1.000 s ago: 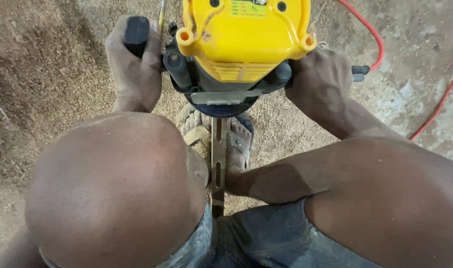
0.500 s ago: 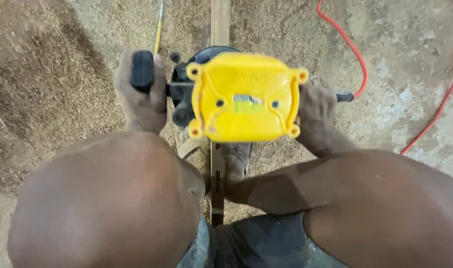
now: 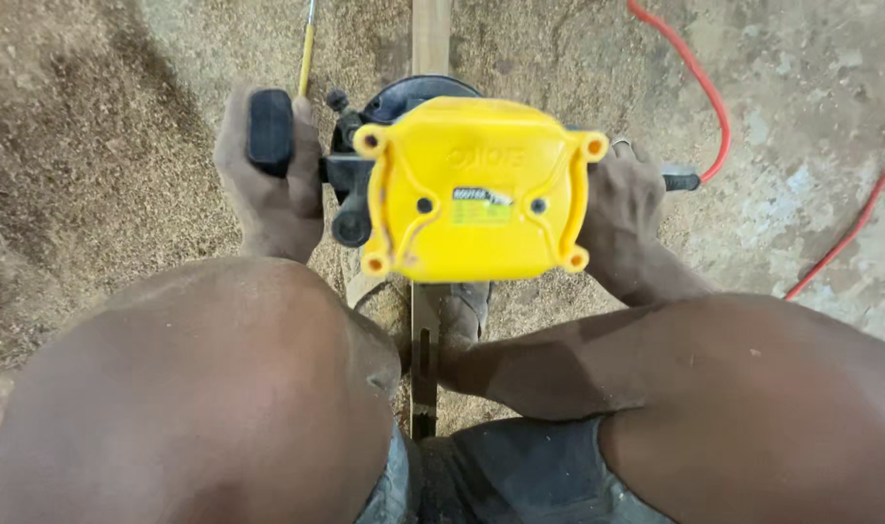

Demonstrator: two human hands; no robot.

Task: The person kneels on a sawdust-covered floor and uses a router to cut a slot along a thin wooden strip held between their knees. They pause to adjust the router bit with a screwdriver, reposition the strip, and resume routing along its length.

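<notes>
1. Router point(image 3: 472, 189) sits on a wood strip point(image 3: 430, 34), between the two hands.
2. Left hand point(image 3: 268, 184) and right hand point(image 3: 629, 209): fingers closed around the side handles.
3. Routing appears underway; the next pass calls for steady guidance along the strip.

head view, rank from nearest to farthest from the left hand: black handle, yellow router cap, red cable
1. black handle, gripped in the left hand
2. yellow router cap, just to its right, centre of view
3. red cable, far right on the floor
</notes>
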